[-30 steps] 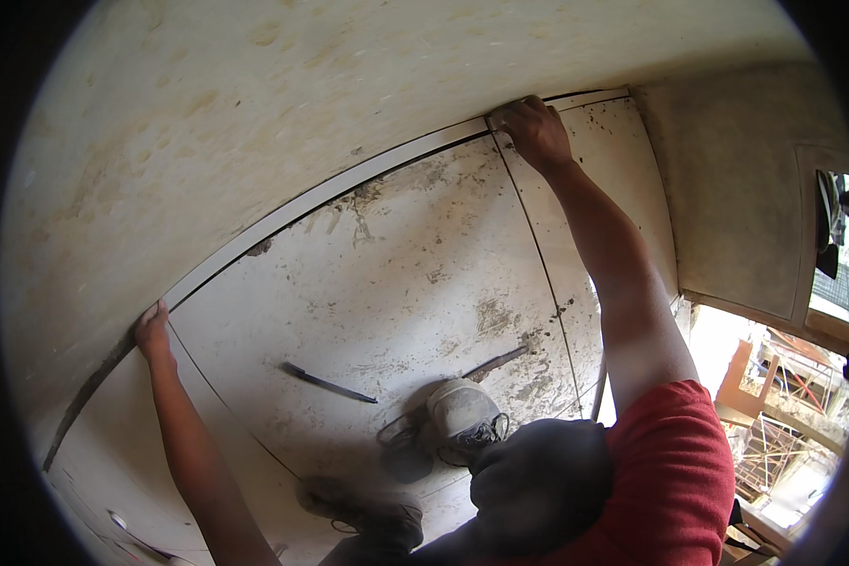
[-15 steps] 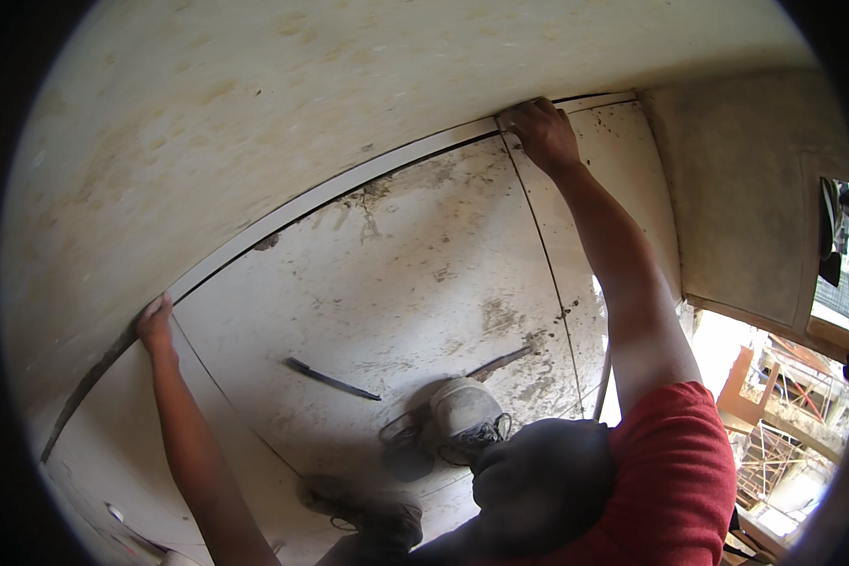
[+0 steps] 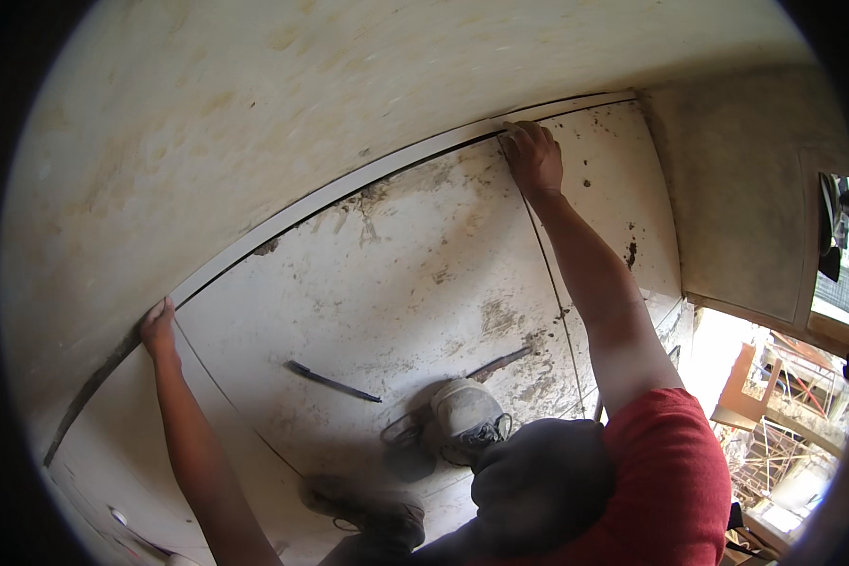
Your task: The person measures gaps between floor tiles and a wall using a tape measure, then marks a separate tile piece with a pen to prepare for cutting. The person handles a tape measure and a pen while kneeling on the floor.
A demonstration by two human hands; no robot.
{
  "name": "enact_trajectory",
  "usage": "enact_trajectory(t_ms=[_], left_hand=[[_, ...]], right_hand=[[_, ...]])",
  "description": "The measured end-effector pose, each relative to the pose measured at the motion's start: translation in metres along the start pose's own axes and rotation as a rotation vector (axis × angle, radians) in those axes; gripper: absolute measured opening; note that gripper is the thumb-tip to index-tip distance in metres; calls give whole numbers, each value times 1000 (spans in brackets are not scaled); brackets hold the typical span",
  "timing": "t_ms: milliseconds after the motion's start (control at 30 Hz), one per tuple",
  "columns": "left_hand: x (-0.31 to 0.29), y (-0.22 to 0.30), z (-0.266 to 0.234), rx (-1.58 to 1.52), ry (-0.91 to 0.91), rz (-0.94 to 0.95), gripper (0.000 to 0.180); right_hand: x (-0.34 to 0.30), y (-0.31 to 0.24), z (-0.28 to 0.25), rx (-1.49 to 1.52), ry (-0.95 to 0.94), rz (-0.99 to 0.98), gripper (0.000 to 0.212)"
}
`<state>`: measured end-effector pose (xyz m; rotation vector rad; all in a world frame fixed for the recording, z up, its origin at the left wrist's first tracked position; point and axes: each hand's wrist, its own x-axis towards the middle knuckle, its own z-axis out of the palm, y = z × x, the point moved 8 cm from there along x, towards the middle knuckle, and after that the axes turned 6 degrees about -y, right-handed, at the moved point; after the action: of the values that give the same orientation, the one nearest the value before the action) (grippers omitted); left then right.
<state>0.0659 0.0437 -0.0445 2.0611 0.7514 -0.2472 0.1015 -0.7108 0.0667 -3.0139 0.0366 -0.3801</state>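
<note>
A long, narrow, pale skirting strip (image 3: 349, 182) runs along the foot of the wall, with a dark gap on its near side. At its left end my left hand (image 3: 158, 325) is closed on it, thumb up against the wall side. Farther right, the curled fingers of my right hand (image 3: 535, 160) hold the strip's edge, close to a floor joint. The undersides of both grips are hidden.
The stained wall (image 3: 255, 104) rises beyond the strip. Dirty, pale floor panels (image 3: 396, 274) bear a thin dark bar (image 3: 332, 381) and a brown stick (image 3: 500, 362). My shoes (image 3: 467, 410) stand close by. At right, an opening (image 3: 774, 424) shows scaffolding and debris below.
My right hand has drawn back slightly from the wall toward me, its forearm shifting left. The dark gap behind the strip's right part looks thinner. My left hand has barely moved.
</note>
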Motion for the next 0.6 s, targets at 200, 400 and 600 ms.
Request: enact_trajectory(t_ms=[200, 400, 600], left_hand=[[-4, 4, 0, -13, 6, -12, 38], [-9, 7, -1, 27, 39, 3, 41], [-11, 4, -1, -9, 47, -44, 43]], right_hand=[[-17, -8, -2, 112, 80, 144, 26], [-21, -20, 7, 96, 42, 234, 24], [-17, -27, -1, 110, 91, 218, 20]])
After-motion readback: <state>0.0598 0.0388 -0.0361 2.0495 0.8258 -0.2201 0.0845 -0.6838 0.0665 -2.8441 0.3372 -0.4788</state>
